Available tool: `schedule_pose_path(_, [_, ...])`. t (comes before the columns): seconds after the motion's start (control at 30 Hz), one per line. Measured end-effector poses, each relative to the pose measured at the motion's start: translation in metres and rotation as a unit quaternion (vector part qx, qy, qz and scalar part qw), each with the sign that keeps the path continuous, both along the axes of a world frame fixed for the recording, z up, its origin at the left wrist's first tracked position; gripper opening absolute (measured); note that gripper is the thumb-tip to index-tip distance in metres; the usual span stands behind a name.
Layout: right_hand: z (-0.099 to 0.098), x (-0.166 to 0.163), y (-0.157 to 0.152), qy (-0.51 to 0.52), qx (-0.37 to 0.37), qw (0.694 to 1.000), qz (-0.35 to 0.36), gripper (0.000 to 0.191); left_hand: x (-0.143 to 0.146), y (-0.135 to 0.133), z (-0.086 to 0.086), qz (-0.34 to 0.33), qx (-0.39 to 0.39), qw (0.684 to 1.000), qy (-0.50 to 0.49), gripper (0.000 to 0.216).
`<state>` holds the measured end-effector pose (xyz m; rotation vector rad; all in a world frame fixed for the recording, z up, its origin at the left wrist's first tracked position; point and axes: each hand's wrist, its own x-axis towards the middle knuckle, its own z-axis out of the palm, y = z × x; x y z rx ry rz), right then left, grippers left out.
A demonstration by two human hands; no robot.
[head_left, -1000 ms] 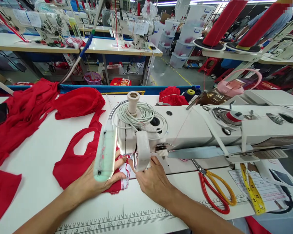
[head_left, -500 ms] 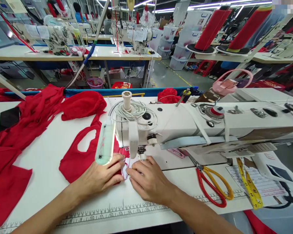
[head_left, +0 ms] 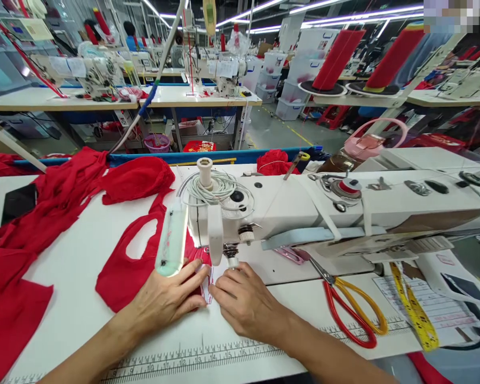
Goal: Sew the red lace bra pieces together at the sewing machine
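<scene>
Under the head of the white sewing machine (head_left: 272,200) lies a small white piece with red lines (head_left: 207,290), beside red fabric (head_left: 122,266). My left hand (head_left: 166,296) rests with its fingers stretched out flat over the left edge of the white piece and the fabric. My right hand (head_left: 246,301) is at the piece's right edge, fingers bent and bunched together. What its fingertips hold, if anything, is hidden. A pale green translucent plate (head_left: 171,240) on the machine stands just above my left fingers.
Scissors (head_left: 350,304) with red and orange handles lie right of my right hand, near a yellow tape measure (head_left: 416,309). A printed ruler (head_left: 200,358) runs along the front edge. More red cloth (head_left: 16,266) covers the left side; a black phone-like object (head_left: 19,204) lies beside it.
My left fingers have slid slightly over the white piece. My right hand stays by its right edge, a small gap between the hands. The whole view has shifted slightly.
</scene>
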<state>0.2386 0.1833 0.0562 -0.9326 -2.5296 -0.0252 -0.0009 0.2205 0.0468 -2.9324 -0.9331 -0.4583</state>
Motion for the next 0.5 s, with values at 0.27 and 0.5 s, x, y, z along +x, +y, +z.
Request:
schedule_pose_path(0.27, [-0.001,0.003,0.001,0.004,-0.015,1.0,-0.001,0.018,0.004,0.0,0.006,0.014,-0.055,0.997,-0.06,0.038])
schedule_pose_path(0.5, [-0.003,0.003,0.003,0.022,-0.016,1.0,0.005,0.019,0.009,0.012,0.021,0.141,-0.155,0.976,-0.058,0.034])
